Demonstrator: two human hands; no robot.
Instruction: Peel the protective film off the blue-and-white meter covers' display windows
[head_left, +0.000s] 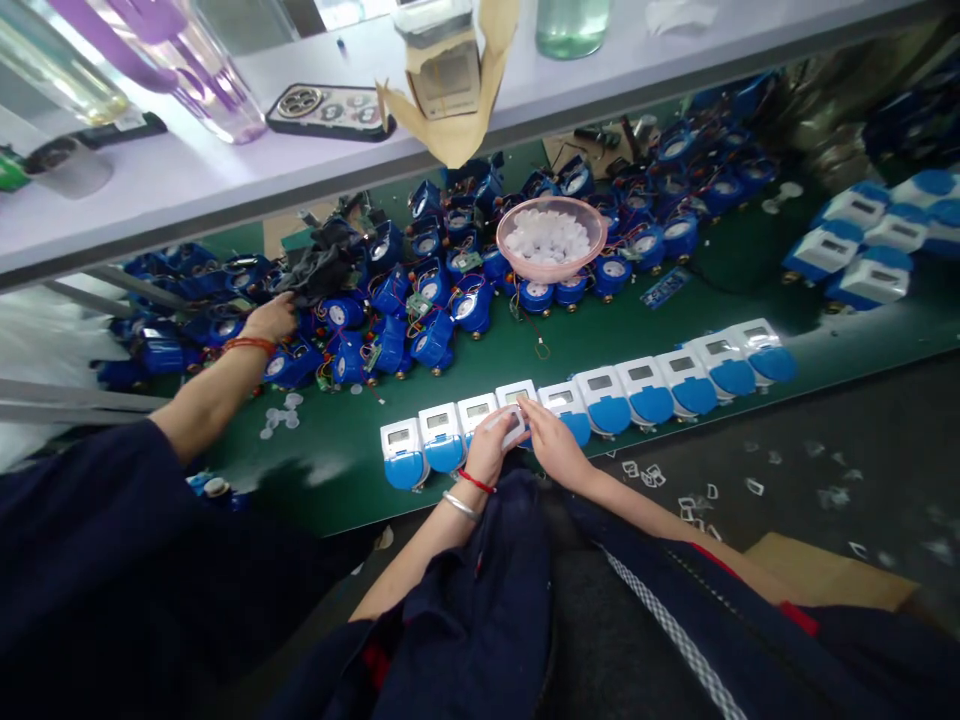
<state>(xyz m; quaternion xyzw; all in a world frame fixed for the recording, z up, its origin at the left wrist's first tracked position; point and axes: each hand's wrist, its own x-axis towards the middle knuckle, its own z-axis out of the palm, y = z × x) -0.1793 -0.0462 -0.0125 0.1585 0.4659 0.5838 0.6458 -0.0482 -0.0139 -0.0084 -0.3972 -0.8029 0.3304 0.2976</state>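
Observation:
My left hand [486,448], with a red cord and a silver bangle at the wrist, grips a small white plastic cover [514,426] in front of my body. The fingers of my right hand [553,442] are closed on the cover's other side. Just beyond and beneath my hands runs a row of white-and-blue meters [606,400] with small grey display windows, along the front of the green bench [330,490]. My hands partly hide the meters in the middle of the row.
A co-worker's hand [270,320] reaches in from the left among blue meter bodies [431,340] with loose wires. A pink bowl [551,270] holds translucent pieces. More meters [874,275] stand at right. Above, a shelf [315,165] bears a phone [330,110] and bottles.

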